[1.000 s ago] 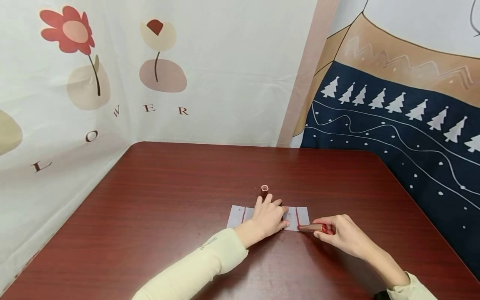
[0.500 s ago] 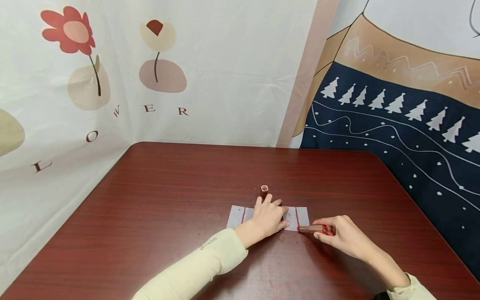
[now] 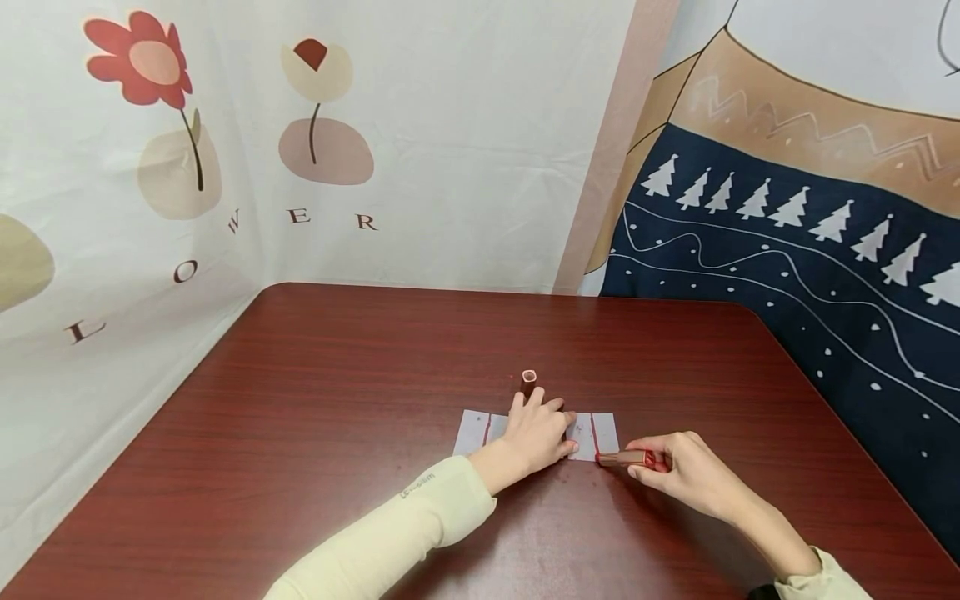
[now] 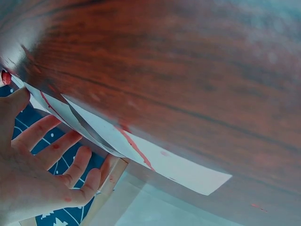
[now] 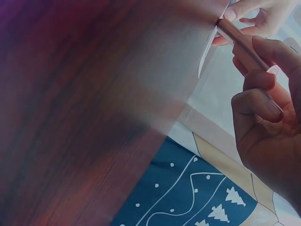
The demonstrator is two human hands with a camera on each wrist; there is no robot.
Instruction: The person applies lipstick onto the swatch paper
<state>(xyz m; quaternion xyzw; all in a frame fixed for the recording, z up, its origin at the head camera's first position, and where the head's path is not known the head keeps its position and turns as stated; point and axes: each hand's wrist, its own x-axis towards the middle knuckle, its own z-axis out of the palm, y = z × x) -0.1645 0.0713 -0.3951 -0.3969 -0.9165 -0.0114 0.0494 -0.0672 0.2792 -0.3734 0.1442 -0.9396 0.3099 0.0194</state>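
Observation:
White paper (image 3: 606, 433) lies on the table with a red line across its right part. To the left, more white paper (image 3: 471, 432) bears a second red line; in the left wrist view the two sheets overlap. My left hand (image 3: 534, 437) rests over their middle with fingers spread, hiding part of them. At the lower end of the right red line is the red tip of a lipstick (image 3: 624, 458), its tube pinched between thumb and fingers of my right hand (image 3: 693, 471). Just beyond the left fingertips a lipstick cap (image 3: 528, 382) stands upright, open end up.
The dark red wooden table (image 3: 375, 358) has rounded far corners. Behind it hang a pale curtain (image 3: 465, 167) printed with flowers and letters and a navy cloth (image 3: 787, 250) with white trees. Small red specks dot the tabletop and paper.
My right hand and the lipstick tip have shifted very slightly toward the person, along the red line's near end. The left hand, paper and cap keep their places.

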